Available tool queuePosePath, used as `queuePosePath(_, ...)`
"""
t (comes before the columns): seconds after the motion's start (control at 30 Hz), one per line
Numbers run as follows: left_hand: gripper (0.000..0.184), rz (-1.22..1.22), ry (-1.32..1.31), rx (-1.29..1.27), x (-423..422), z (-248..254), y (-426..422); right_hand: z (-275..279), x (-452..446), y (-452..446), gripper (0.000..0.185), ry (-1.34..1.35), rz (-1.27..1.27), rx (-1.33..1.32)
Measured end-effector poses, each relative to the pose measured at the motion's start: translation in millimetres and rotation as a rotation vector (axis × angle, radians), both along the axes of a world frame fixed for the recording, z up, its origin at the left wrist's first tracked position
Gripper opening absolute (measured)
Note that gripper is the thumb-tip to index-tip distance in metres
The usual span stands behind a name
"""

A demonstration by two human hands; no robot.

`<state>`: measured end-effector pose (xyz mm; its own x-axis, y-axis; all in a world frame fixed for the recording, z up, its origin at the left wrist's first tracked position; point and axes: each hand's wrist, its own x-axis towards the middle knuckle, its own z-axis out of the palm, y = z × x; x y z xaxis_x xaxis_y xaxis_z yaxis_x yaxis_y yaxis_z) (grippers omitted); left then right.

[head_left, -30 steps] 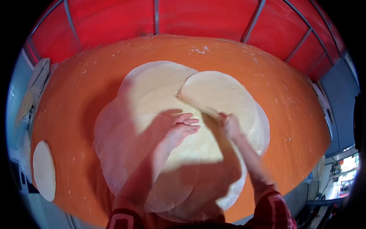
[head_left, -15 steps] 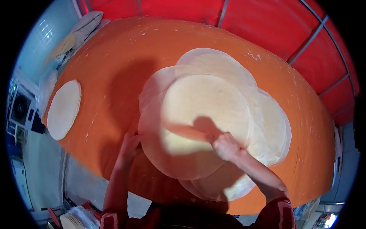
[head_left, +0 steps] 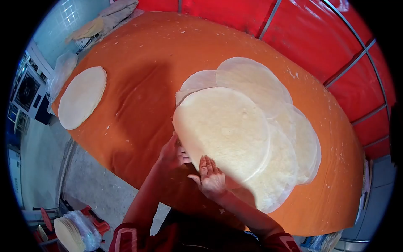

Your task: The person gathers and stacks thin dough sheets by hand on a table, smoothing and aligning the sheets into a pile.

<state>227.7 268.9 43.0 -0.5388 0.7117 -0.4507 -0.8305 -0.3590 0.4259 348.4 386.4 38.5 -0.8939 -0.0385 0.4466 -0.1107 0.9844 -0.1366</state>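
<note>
We note the right hand (head_left: 213,184) has drawn back to the near edge of the top dough round (head_left: 224,128), fingers extended. It now lies spread over overlapping rounds (head_left: 300,145). Left hand (head_left: 169,152) meets its edge; grip cannot be told.

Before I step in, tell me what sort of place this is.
Probably a small flatbread bakery or dough workshop: overlapping thin dough rounds lie on a broad orange work surface, and a stack of similar rounds sits beside clear plastic at lower left.
</note>
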Motion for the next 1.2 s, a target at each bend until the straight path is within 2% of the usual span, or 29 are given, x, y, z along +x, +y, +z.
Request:
queuePosePath(0.03,0.056,0.016,0.015,-0.002,2.7,11.4,3.7,-0.2,0.7,-1.2,0.040,0.195,-0.014,-0.082)
queuePosePath(0.07,0.060,0.029,0.029,-0.002,5.3,18.1,6.1,5.0,2.2,2.8,0.040,0.197,-0.018,-0.074)
queuePosePath(0.13,0.064,0.009,0.137,0.064,6.1,17.7,9.7,20.3,-1.2,22.7,0.020,-0.339,-0.213,-0.299)
queuePosePath(0.17,0.066,0.051,0.043,0.035,5.2,11.7,10.8,35.1,-7.0,41.3,0.012,-0.313,-0.120,-0.440)
queuePosePath(0.2,0.069,0.091,-0.048,0.006,5.4,7.7,12.6,46.8,-13.6,48.5,0.004,-0.235,-0.168,-0.451)
queuePosePath(0.27,0.070,0.113,-0.126,0.026,14.1,4.2,20.4,105.0,-13.9,44.4,0.005,-0.143,-0.021,-0.306)
queuePosePath(0.37,0.063,0.096,-0.216,0.415,33.8,-1.6,42.4,145.3,12.6,17.2,0.006,-0.318,0.221,-0.125)
queuePosePath(0.43,0.059,0.154,-0.174,0.517,41.9,-6.0,55.4,163.2,30.9,-10.9,0.010,-0.352,0.302,-0.239)
queuePosePath(0.47,0.057,0.180,-0.150,0.541,40.5,-8.6,57.7,174.0,36.3,-19.1,0.008,-0.323,0.301,-0.379)
queuePosePath(0.5,0.056,0.214,-0.121,0.548,35.4,-11.5,57.1,180.4,37.5,-13.3,0.008,-0.305,0.277,-0.379)
queuePosePath(0.57,0.052,0.305,-0.051,0.547,19.4,-16.6,46.6,196.0,34.9,9.2,0.013,-0.292,0.433,-0.668)
queuePosePath(0.6,0.051,0.351,-0.013,0.526,8.5,-19.8,38.2,206.2,39.1,26.2,0.014,-0.194,0.490,-0.831)
queuePosePath(0.63,0.049,0.392,0.012,0.499,-6.1,-23.7,28.1,215.1,45.9,44.0,0.015,-0.172,0.448,-0.921)
queuePosePath(0.67,0.047,0.416,0.042,0.467,-15.4,-27.0,15.6,230.8,55.5,62.9,0.016,-0.254,0.231,-0.905)
queuePosePath(0.7,0.046,0.415,0.080,0.416,-19.5,-28.0,2.5,221.1,59.4,79.0,0.017,-0.060,0.223,-1.228)
queuePosePath(0.73,0.045,0.400,0.124,0.366,-19.3,-25.9,-11.0,220.8,66.1,92.5,0.020,-0.099,-0.064,-1.419)
queuePosePath(0.8,0.042,0.315,0.299,0.211,-4.3,-5.5,-28.8,189.8,70.7,131.5,0.022,0.062,-0.040,-1.655)
queuePosePath(0.83,0.042,0.243,0.424,0.067,5.7,7.7,-32.4,164.2,77.4,153.1,0.029,0.013,-0.042,-1.757)
queuePosePath(0.9,0.038,0.165,0.596,-0.297,16.9,10.8,-24.6,90.9,95.1,198.2,0.036,-0.118,-0.097,-1.843)
queuePosePath(0.93,0.037,0.138,0.521,-0.399,24.2,11.1,-14.4,41.4,104.9,219.6,0.036,-0.154,-0.096,-1.847)
queuePosePath(0.97,0.037,0.109,0.595,-0.514,25.9,-1.0,1.8,-10.6,114.8,238.4,0.039,-0.123,-0.291,-1.840)
queuePosePath(1.0,0.043,0.085,0.777,-0.654,21.2,-47.9,12.2,-35.4,116.2,245.4,0.042,-0.086,-0.483,-1.815)
queuePosePath(1.03,0.044,0.168,1.090,-0.928,22.1,-53.9,27.2,-30.6,110.2,245.1,0.042,-0.108,-0.471,-1.808)
queuePosePath(1.07,0.044,0.184,1.075,-0.936,22.3,-49.5,35.3,-17.5,103.2,240.7,0.048,-0.062,-0.441,-1.968)
queuePosePath(1.1,0.045,0.180,1.076,-1.062,24.8,-44.1,37.7,-7.9,99.2,234.5,0.054,-0.018,-0.418,-2.132)
queuePosePath(1.13,0.046,0.171,1.076,-1.189,26.4,-42.3,34.9,-4.2,96.2,229.8,0.054,-0.046,-0.420,-2.134)
queuePosePath(1.2,0.041,0.143,1.074,-1.205,22.9,-48.5,21.3,-1.5,88.3,223.6,0.033,0.038,-0.606,-2.079)
